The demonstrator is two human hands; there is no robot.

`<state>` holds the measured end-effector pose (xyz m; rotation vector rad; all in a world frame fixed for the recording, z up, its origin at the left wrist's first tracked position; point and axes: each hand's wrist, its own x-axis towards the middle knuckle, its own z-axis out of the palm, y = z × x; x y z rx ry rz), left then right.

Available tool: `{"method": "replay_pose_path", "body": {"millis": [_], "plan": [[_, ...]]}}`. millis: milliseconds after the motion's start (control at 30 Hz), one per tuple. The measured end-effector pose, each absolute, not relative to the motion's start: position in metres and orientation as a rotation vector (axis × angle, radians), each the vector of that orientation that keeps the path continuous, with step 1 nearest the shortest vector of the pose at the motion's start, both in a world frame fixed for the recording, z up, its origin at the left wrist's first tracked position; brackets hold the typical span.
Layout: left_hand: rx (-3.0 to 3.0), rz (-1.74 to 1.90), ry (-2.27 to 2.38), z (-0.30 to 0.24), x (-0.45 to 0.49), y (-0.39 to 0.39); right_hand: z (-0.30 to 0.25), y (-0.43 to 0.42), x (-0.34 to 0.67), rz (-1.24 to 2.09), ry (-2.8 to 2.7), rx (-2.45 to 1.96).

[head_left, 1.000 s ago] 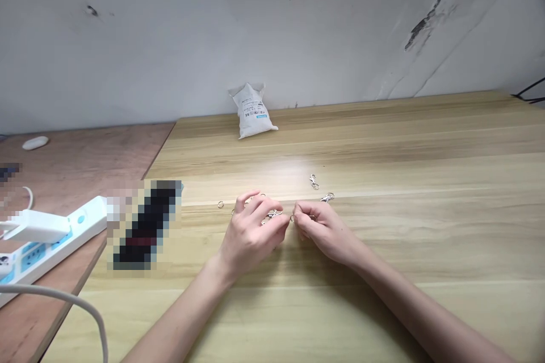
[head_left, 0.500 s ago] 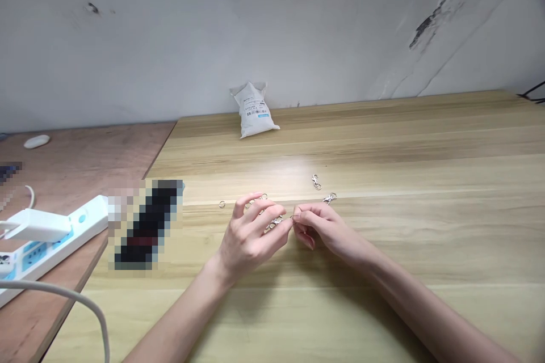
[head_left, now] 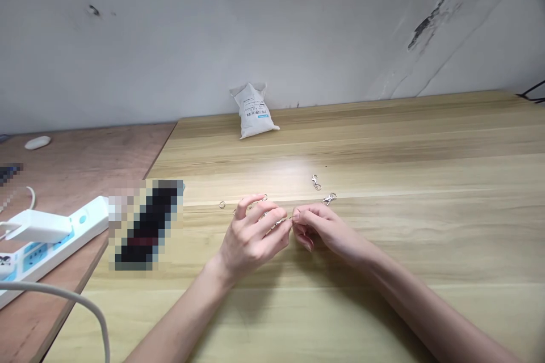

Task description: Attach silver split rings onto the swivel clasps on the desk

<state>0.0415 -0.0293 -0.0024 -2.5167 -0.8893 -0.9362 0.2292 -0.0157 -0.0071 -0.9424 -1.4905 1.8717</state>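
My left hand [head_left: 254,236] and my right hand [head_left: 319,227] meet above the light wooden table [head_left: 383,142], fingertips almost touching. The left fingertips appear to pinch a small silver swivel clasp [head_left: 281,221]. My right thumb and forefinger pinch a thin metal ring [head_left: 293,217] at the clasp's end, though the join is too small to read. Loose split rings lie near my left hand, including one [head_left: 222,204] and another [head_left: 264,197]. Two more silver clasps [head_left: 315,182] [head_left: 328,199] lie beyond my right hand.
A white sachet with a barcode [head_left: 254,112] leans against the wall at the table's back edge. To the left are a blurred object [head_left: 147,227], a lower reddish wooden board [head_left: 85,159], a white power strip [head_left: 55,238] and a pale cable [head_left: 59,289].
My hands have drawn slightly apart since the earliest frame, and my right fingers now pinch more openly. The small metal piece stays between my fingertips, and the loose pieces on the table have not moved.
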Motion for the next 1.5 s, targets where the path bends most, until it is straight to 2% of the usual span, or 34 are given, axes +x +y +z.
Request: {"method": "replay_pose_path", "body": {"millis": [367,1500], "plan": [[-2.576,-1.054,-1.097,-0.0063,0.0462,-0.0271,-0.0155,-0.0192,0.2290,1.865,-1.556,-0.994],[-2.685,-0.975,-1.120,-0.0102,0.0436,-0.0255,-0.0128,-0.0206,0.2269,1.835,-1.623,-1.048]]}}
